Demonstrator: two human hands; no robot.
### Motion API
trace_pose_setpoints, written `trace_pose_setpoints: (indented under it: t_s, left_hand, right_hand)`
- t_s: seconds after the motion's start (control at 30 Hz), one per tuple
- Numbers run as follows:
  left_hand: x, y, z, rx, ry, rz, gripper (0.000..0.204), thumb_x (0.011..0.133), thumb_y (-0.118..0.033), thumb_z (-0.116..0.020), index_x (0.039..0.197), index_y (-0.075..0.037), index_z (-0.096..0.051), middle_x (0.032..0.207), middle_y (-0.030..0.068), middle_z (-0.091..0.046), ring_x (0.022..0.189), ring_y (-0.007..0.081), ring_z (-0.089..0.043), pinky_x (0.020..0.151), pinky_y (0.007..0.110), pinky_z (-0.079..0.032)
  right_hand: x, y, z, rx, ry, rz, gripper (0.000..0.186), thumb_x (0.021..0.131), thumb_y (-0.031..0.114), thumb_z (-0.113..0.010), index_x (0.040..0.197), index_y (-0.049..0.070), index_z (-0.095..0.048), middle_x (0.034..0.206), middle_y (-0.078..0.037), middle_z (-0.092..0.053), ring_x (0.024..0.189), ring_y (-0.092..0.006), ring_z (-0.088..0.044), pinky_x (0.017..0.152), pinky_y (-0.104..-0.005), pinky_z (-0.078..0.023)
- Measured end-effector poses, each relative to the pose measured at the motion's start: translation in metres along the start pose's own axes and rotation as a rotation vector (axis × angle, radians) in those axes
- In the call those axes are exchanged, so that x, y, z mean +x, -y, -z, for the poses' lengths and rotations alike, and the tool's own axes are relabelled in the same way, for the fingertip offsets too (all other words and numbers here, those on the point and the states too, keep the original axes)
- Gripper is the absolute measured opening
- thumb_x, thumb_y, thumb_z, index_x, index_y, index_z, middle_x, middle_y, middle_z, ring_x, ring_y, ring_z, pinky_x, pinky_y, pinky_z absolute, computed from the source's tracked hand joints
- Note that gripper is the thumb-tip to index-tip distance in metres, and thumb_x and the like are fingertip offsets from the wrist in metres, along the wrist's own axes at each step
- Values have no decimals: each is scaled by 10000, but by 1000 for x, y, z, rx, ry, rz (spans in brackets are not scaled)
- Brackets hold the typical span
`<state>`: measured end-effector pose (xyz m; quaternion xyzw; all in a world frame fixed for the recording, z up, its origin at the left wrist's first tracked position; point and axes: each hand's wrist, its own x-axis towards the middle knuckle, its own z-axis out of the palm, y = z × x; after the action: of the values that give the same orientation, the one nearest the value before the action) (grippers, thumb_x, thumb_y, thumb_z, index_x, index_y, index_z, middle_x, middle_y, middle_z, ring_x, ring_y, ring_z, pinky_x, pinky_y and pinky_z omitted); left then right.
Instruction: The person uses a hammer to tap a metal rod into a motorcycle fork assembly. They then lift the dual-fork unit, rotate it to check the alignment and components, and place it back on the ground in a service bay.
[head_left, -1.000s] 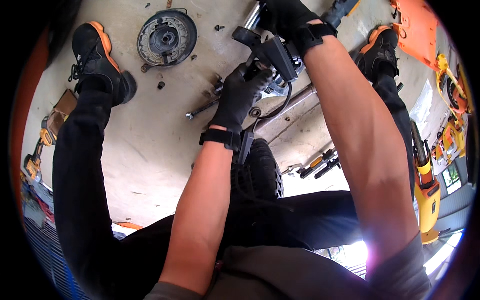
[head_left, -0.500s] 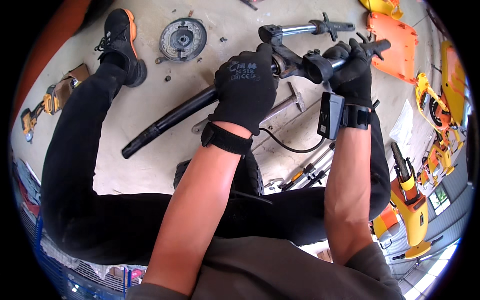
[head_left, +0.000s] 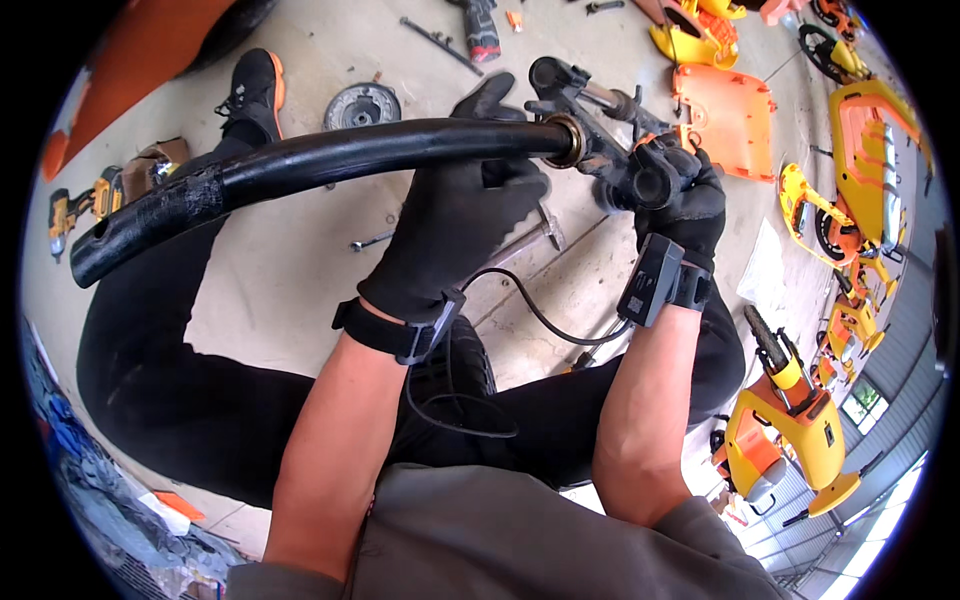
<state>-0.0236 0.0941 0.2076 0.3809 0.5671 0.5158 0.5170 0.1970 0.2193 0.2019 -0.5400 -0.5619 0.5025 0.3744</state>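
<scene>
A black front fork with a long, slightly bent steering tube is held up across my view. The tube's free end points left toward me, and its two legs reach away at the right. My right hand, in a black glove, is closed round the fork by its round clamp. Beneath the tube is my gloved left hand, thumb stretched out beyond it and the other fingers loosely bent on the near side, not wrapped round. The tube covers part of this hand.
On the floor lie a brake drum plate, a hammer, a cordless drill and an orange panel. A yellow power tool lies left. Yellow scooter parts line the right. A tyre is between my legs.
The fork has been lifted and turned, its tube swinging up toward me. My left hand has left its grip on the tube and moved beneath it; my right hand has shifted toward the clamp.
</scene>
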Motion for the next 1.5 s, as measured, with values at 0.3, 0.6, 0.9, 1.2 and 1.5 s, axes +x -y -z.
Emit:
trace_pose_setpoints:
  t_s: [0.3, 0.6, 0.9, 1.2, 1.5]
  left_hand:
    - [-41, -93, 29, 311, -5, -339, 439, 910, -28, -599, 1330, 31, -487, 1114, 117, -631, 1012, 114, -626, 871, 262, -511]
    - [-62, -140, 51, 45, -152, -116, 273, 929, -237, -652, 966, 33, -638, 791, 82, -618, 723, 142, -554, 672, 279, -458]
    - [-53, -125, 53, 205, -153, -12, 398, 982, -196, -545, 1317, 21, -539, 929, 24, -535, 774, 85, -485, 693, 225, -423]
    - [-24, -126, 51, 222, -113, 51, 484, 927, -128, -610, 1360, 31, -463, 918, 21, -572, 774, 63, -503, 674, 215, -433]
    - [-33, -72, 38, 26, -160, 43, 489, 846, -32, -675, 1286, 27, -470, 1087, 93, -600, 916, 107, -567, 820, 257, -479]
  right_hand:
    - [-27, 10, -16, -642, 53, 377, 314, 746, 119, -723, 1054, 76, -676, 985, -66, -704, 895, -190, -677, 827, -300, -537]
    - [-74, -11, -95, -262, 96, 272, 172, 873, 122, -625, 1023, 39, -629, 975, -53, -687, 875, -163, -653, 795, -264, -515]
    - [-97, -15, -116, 337, 72, -90, 215, 896, 147, -616, 1056, 5, -597, 1003, -65, -693, 883, -159, -659, 816, -253, -519]
    - [-95, -14, -105, 526, 222, -229, 327, 924, 34, -588, 1206, -65, -454, 1202, -147, -629, 1095, -193, -618, 918, -288, -490]
    - [-85, -6, -107, 1087, 65, -464, 330, 1019, 223, -400, 1111, -48, -565, 995, -148, -680, 852, -218, -700, 757, -310, -619]
